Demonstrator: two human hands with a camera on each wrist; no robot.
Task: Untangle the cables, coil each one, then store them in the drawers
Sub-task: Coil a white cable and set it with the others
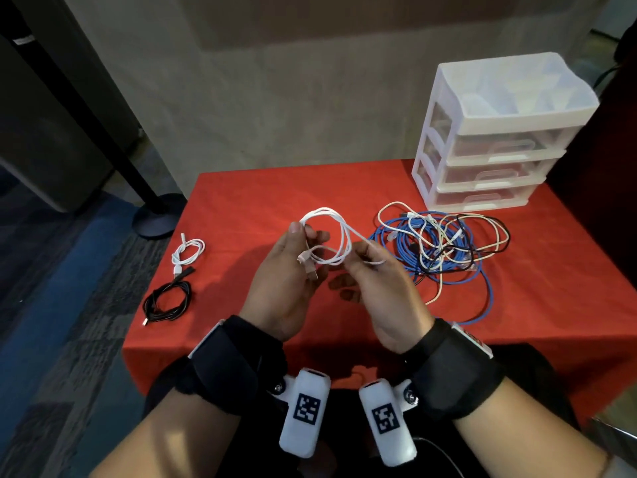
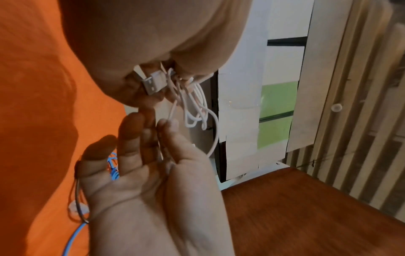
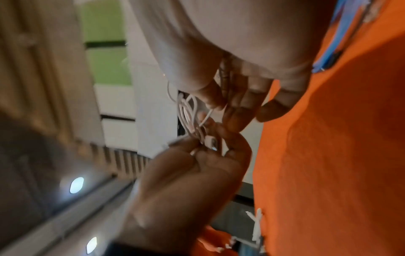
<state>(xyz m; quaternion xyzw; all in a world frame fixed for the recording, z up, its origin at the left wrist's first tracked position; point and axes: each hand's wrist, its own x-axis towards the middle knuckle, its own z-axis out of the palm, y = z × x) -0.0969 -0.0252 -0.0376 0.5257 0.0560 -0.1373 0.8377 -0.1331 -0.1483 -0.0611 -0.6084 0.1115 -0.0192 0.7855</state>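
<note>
Above the red table [image 1: 262,191], my left hand [image 1: 305,243] grips a small coil of white cable [image 1: 345,236], whose USB plug [image 1: 312,272] hangs by the palm. My right hand [image 1: 370,267] pinches the cable's free end beside the coil. The left wrist view shows the USB plug [image 2: 153,83] and white loops [image 2: 197,104] under my left hand [image 2: 153,43], with my right hand [image 2: 153,173] pinching a strand below. A tangle of blue, white and black cables [image 1: 444,246] lies right of my hands. The clear plastic drawer unit [image 1: 496,132] stands at the back right, drawers closed.
A coiled white cable [image 1: 188,253] and a coiled black cable [image 1: 169,300] lie at the table's left edge. The table's front edge runs just below my wrists. A dark stand base [image 1: 155,222] sits on the floor to the left.
</note>
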